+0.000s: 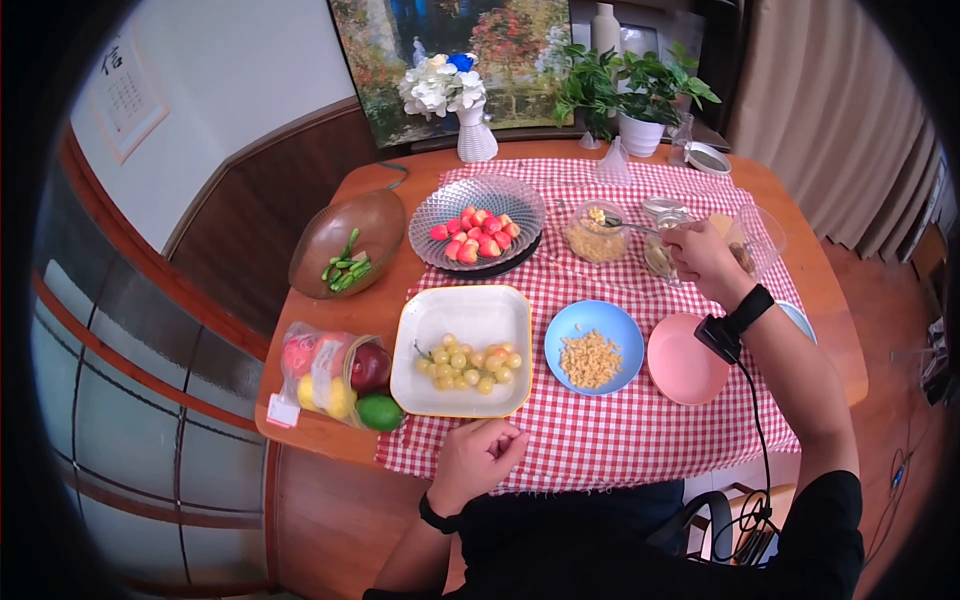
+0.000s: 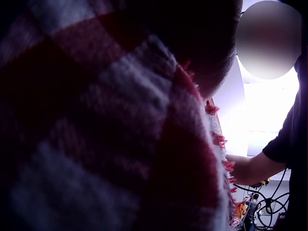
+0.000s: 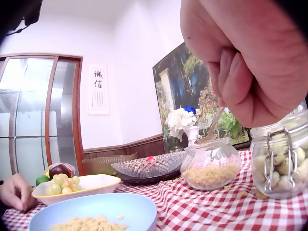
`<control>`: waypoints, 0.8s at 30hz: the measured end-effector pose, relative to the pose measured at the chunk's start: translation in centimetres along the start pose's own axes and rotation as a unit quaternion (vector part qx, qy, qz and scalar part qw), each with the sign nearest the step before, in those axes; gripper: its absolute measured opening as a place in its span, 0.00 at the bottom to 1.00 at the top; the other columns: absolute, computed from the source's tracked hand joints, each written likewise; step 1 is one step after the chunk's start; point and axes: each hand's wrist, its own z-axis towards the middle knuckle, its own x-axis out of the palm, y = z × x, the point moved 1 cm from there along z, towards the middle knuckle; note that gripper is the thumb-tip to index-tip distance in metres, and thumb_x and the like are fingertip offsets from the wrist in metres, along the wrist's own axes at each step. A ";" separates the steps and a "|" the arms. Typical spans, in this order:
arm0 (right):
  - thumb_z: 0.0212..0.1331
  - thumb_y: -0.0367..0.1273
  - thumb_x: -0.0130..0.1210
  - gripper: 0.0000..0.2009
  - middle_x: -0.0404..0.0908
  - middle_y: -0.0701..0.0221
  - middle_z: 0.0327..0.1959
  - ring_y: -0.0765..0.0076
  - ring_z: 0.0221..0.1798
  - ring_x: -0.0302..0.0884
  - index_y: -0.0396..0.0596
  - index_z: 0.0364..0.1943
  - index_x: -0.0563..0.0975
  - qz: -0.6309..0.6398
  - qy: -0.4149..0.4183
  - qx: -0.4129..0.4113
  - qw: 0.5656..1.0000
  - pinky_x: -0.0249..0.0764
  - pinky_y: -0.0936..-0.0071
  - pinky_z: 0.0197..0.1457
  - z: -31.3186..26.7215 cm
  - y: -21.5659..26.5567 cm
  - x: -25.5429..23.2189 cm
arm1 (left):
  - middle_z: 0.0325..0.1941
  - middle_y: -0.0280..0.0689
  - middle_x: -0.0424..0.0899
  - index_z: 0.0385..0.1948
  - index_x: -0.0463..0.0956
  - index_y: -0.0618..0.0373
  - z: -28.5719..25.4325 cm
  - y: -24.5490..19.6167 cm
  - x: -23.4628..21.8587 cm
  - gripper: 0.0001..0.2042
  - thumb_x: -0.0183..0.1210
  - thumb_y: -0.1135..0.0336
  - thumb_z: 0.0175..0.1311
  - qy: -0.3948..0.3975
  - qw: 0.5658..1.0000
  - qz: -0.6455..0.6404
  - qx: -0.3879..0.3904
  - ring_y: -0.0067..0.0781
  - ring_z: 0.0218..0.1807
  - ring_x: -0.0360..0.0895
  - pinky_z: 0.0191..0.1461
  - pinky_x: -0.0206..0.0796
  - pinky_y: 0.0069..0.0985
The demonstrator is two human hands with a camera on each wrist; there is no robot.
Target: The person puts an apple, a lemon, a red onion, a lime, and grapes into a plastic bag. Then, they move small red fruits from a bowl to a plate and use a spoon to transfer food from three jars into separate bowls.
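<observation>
My right hand (image 1: 705, 257) grips a metal spoon (image 1: 638, 228), its fingers curled round the handle. The spoon's bowl is at the mouth of a round glass jar (image 3: 210, 169) part full of small dry pasta; some pasta shows at the bowl in the head view. Close by the right hand stands a clip-top glass jar (image 3: 275, 163) with pale round pieces inside. A blue plate (image 1: 628, 332) nearer me bears a heap of pasta (image 1: 590, 360). My left hand (image 1: 478, 455) rests loosely curled at the table's front edge, holding nothing; cloth fills most of the left wrist view.
Left of the blue plate is a white dish (image 1: 410, 350) with grapes; to its right, a pink plate (image 1: 688, 360). Farther back stand a glass bowl (image 1: 440, 205) of red fruit and a brown bowl (image 1: 375, 215) with green vegetables. Bagged fruit (image 1: 325, 375) lies at the left edge.
</observation>
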 end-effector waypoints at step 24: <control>0.63 0.29 0.63 0.09 0.82 0.53 0.22 0.52 0.24 0.82 0.34 0.31 0.82 -0.424 0.019 -0.349 0.835 0.75 0.61 0.31 -13.2 0.1 -0.8 | 0.19 0.32 0.79 0.27 0.81 0.60 0.1 0.2 0.1 0.08 0.71 0.71 0.62 0.010 1.000 0.004 0.017 0.19 0.17 0.71 0.22 0.60 0.21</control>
